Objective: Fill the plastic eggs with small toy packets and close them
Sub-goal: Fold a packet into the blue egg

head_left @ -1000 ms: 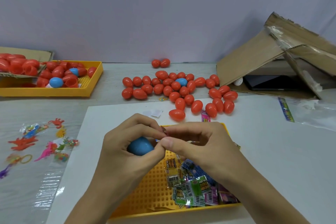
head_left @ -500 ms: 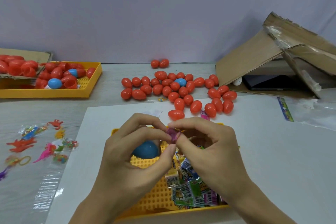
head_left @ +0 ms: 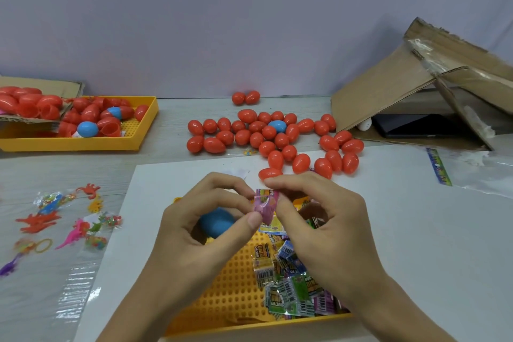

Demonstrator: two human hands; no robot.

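Observation:
My left hand cups a blue plastic egg in its palm, and its thumb and forefinger also pinch a small pink toy packet. My right hand pinches the same packet from the right side. Both hands hover over a yellow perforated tray that holds several colourful toy packets. Many closed red eggs, with one blue among them, lie on the table behind.
A second yellow tray with red and blue egg halves stands at the far left. Loose rubbery toys in clear wrap lie at the left. A tipped cardboard box and a clear bag sit at the right.
The pink packet has come into view between both hands' fingertips and is now unfolded wider. The hands have shifted slightly toward me, with the blue egg still in the left palm.

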